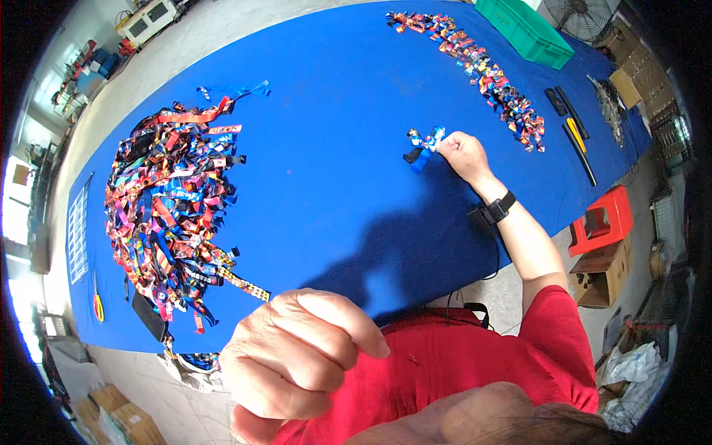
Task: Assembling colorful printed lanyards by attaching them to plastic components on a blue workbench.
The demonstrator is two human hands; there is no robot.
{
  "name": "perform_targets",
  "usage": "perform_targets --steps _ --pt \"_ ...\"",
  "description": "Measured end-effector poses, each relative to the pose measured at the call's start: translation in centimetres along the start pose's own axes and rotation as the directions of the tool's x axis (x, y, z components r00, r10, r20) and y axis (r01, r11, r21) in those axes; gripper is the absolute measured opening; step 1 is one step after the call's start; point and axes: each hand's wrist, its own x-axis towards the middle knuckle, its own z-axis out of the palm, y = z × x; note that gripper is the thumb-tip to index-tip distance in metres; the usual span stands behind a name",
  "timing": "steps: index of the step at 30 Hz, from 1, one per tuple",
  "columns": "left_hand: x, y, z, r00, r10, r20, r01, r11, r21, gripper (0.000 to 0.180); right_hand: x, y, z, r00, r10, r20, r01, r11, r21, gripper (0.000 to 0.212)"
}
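My right hand (463,156) is closed on a small bunch of short ribbon straps (424,146) in blue, white and black, held above the blue tablecloth (326,141). Close to the camera, my left hand (297,356) has its fingers curled; its palm is hidden, so I cannot make out what it may hold. Beyond the left hand lies a big heap of patterned ribbon straps (167,200) in red, blue, black and yellow. One checkered strap (247,286) sticks out of it toward that hand. A long row of similar bunched straps (482,70) runs along the far right.
A green crate (526,33) stands at the far right edge, near yellow-and-black tools (578,144). At the left are a white grid rack (77,233) and yellow-handled scissors (98,305). A red stool (602,221) and a cardboard box (604,273) are on the floor at right.
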Motion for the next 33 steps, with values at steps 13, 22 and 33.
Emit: perform_targets --steps 13,22,33 --pt "0.2 -0.5 -0.3 0.999 -0.019 0.043 0.020 1.000 -0.014 0.059 -1.0 -1.6 -1.1 0.999 -0.032 -0.018 0.028 0.981 -0.191 0.031" --pt "-0.1 -0.5 0.3 0.999 0.003 -0.046 -0.006 0.998 -0.062 0.054 -2.1 -3.4 -2.4 0.981 -0.177 -0.077 0.156 0.963 -0.222 0.015" --pt "-0.1 0.2 0.5 0.999 -0.044 -0.013 0.045 0.997 0.056 0.057 -1.1 -3.7 -1.9 0.798 -0.603 0.006 0.551 0.726 -0.411 0.016"
